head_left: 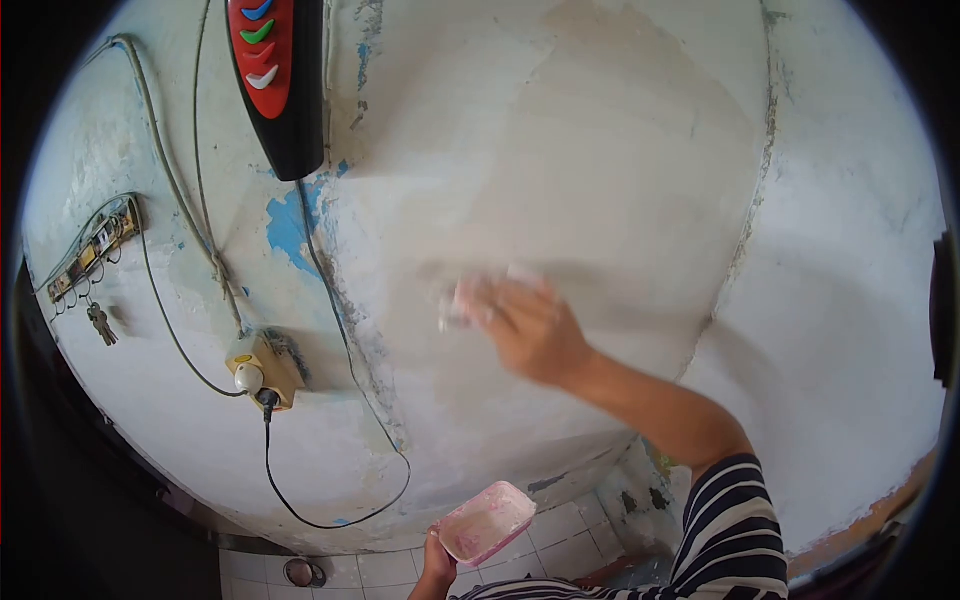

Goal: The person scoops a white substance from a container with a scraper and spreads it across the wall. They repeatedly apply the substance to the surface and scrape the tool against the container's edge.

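My right hand [535, 325] is raised against the wall [620, 200], its fingers closed and smeared by motion. Something pale shows at the fingertips, too blurred to name. Around it the wall has a damp-looking, greyish-beige patch with a lighter area beside it. Low in the view, my left hand [437, 562] grips one end of a pink rectangular plastic tub [487, 522]. Whitish residue coats the tub's inside and rim.
A multi-socket outlet [263, 372] with plugs and cables is on the left. A black and red device [285, 90] hangs above, its cord running down the wall. Keys [101, 324] hang from a hook rack [95, 250]. A small round container [300, 572] stands on the tiled floor [385, 570].
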Demonstrator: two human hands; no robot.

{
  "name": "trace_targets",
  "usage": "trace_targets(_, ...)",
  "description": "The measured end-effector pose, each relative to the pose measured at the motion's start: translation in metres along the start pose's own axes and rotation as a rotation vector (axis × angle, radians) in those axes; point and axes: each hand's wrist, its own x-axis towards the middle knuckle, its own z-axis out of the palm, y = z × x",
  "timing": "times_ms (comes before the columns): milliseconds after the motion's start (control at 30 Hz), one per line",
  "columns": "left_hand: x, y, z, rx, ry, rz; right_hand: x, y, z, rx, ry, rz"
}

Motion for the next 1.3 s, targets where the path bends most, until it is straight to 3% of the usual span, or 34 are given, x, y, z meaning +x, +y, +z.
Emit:
trace_targets(33, 0.002, 0.003, 0.001, -0.001, -0.001, 0.008, 0.005, -0.011, -0.01, 0.15, -0.032, 0.033)
trace_targets(100, -0.003, 0.005, 0.001, -0.017, 0.022, -0.001, 0.02, 0.017, -0.026, 0.136, 0.159, 0.072)
trace_targets(167, -0.003, 0.004, -0.004, -0.014, 0.018, -0.003, 0.036, 0.07, -0.045, 0.266, 0.269, 0.461)
trace_targets(233, -0.005, 0.004, -0.003, -0.011, 0.009, -0.005, 0.077, 0.102, -0.07, -0.085, 0.398, 0.512)
trace_targets(400, -0.007, 0.004, -0.001, -0.002, 0.009, -0.009, 0.075, 0.09, -0.052, -0.281, 0.324, 0.386)
trace_targets(467, -0.006, 0.003, -0.003, 0.026, 0.003, -0.01, 0.073, 0.058, -0.052, -0.04, 0.195, 0.284)
trace_targets(500, -0.007, 0.005, -0.002, 0.055, -0.004, -0.012, 0.073, 0.052, -0.053, 0.083, 0.251, 0.291)
trace_targets(600, -0.01, 0.008, 0.003, -0.006, 0.009, -0.011, 0.081, 0.07, -0.065, 0.056, 0.423, 0.367)
trace_targets(667, -0.011, 0.006, 0.003, -0.013, 0.027, -0.007, 0.09, 0.076, -0.076, 0.044, 0.414, 0.489)
trace_targets(733, -0.01, 0.004, 0.0, -0.015, 0.044, -0.003, 0.091, 0.083, -0.082, 0.409, 0.345, 0.823)
trace_targets(767, -0.009, 0.003, -0.002, -0.015, 0.05, -0.004, 0.082, 0.089, -0.082, 0.626, 0.319, 0.824)
trace_targets(800, -0.009, 0.002, -0.003, -0.018, 0.059, -0.003, 0.076, 0.086, -0.083, 0.633, 0.314, 0.824)
trace_targets(867, -0.012, 0.006, 0.0, -0.001, 0.068, 0.015, 0.056, 0.066, -0.085, 1.132, 0.395, 0.844)
trace_targets(967, -0.013, 0.01, -0.002, 0.049, 0.119, 0.058, 0.014, 0.031, -0.093, 1.374, 0.345, 0.983)
trace_targets(1100, -0.003, 0.011, -0.011, 0.115, 0.144, 0.163, -0.049, -0.004, -0.086, 1.485, 0.321, 1.174)
trace_targets(1267, -0.01, 0.05, 0.024, 0.077, 0.013, 0.244, -0.129, -0.03, -0.086, 1.427, 0.191, 1.241)
trace_targets(1300, -0.014, 0.06, 0.031, 0.092, -0.008, 0.212, -0.14, -0.037, -0.088, 1.442, 0.253, 1.217)
